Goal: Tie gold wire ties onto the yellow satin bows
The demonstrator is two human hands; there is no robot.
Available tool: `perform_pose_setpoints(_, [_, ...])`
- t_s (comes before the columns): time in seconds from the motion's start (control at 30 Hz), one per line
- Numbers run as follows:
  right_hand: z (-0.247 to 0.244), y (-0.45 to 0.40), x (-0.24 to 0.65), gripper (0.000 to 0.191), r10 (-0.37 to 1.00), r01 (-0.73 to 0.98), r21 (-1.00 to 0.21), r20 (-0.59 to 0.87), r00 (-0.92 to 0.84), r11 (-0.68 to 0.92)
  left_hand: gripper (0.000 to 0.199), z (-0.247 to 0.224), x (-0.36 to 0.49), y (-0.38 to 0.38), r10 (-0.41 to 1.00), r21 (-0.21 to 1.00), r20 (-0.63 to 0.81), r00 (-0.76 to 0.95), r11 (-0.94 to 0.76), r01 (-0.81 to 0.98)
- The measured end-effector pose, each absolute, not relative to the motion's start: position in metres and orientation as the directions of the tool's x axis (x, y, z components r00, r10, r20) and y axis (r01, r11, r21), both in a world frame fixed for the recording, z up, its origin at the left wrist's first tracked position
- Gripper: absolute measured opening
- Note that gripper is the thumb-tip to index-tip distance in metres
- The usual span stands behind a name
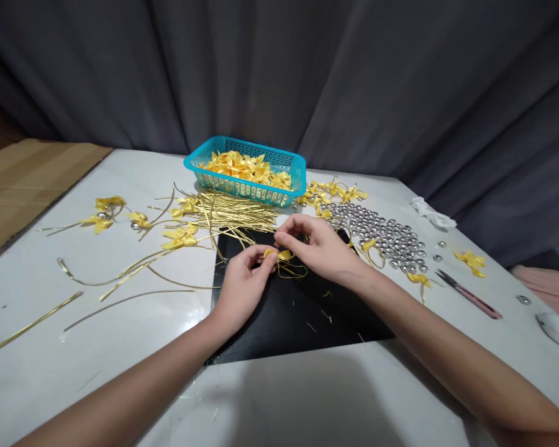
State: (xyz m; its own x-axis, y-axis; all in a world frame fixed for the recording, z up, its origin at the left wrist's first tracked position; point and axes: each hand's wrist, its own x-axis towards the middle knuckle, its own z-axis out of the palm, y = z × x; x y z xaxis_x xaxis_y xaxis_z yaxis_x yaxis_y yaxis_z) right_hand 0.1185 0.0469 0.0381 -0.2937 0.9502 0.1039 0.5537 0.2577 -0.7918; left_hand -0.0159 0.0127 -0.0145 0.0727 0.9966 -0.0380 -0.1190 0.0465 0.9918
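Note:
Over the black mat (298, 316), my left hand (246, 279) is closed, thumb and forefinger pinching a yellow ribbon bow (285, 254). Thin gold cord (298, 273) loops out below the bow and over the mat. My right hand (319, 248) is just right of and above the bow, its thumb and fingertips drawn together in a pinch. What those fingertips hold, if anything, is too small to make out. Behind both hands lies a bundle of cut gold cords (237, 211).
A turquoise basket (293, 162) of yellow bows stands at the back. Silver beads (386, 236) spread to the right, near small pink-handled scissors (470, 296). Bows with cords (179, 236) lie on the left. A crumpled white cloth (433, 213) is at the far right.

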Motion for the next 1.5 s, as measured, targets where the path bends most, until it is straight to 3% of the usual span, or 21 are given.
perform_pose_setpoints(0.13, [0.038, 0.049, 0.118, 0.013, 0.925, 0.545, -0.79, 0.071, -0.374, 0.281, 0.015, -0.016, -0.016, 0.013, 0.998, 0.992, -0.018, 0.059, 0.025, -0.124])
perform_pose_setpoints(0.27, [0.04, 0.05, 0.118, 0.022, 0.879, 0.607, -0.694, 0.079, -0.47, 0.387, 0.016, -0.017, -0.016, 0.014, 0.998, 0.993, 0.002, 0.059, 0.005, -0.114])
perform_pose_setpoints(0.4, [0.053, 0.054, 0.113, 0.026, 0.885, 0.667, -0.616, 0.116, -0.45, 0.42, 0.016, -0.018, -0.016, 0.013, 0.998, 0.999, 0.022, 0.065, -0.02, -0.033])
perform_pose_setpoints(0.97, [0.102, 0.055, 0.097, 0.023, 0.93, 0.499, -0.793, 0.233, -0.284, 0.351, 0.017, -0.023, -0.015, 0.012, 0.999, 0.999, 0.024, 0.036, -0.025, 0.021])
perform_pose_setpoints(1.17, [0.114, 0.049, 0.095, 0.022, 0.885, 0.56, -0.688, 0.396, -0.244, 0.462, 0.015, -0.025, -0.015, 0.013, 0.999, 0.999, 0.03, 0.038, -0.03, 0.012])
perform_pose_setpoints(1.33, [0.121, 0.043, 0.092, 0.022, 0.877, 0.608, -0.639, 0.41, -0.249, 0.471, 0.014, -0.025, -0.015, 0.013, 0.998, 0.999, 0.038, 0.042, -0.039, 0.01])
perform_pose_setpoints(1.5, [0.127, 0.038, 0.093, 0.02, 0.892, 0.511, -0.731, 0.363, -0.27, 0.452, 0.015, -0.025, -0.015, 0.013, 0.998, 0.999, 0.033, 0.045, -0.034, 0.032])
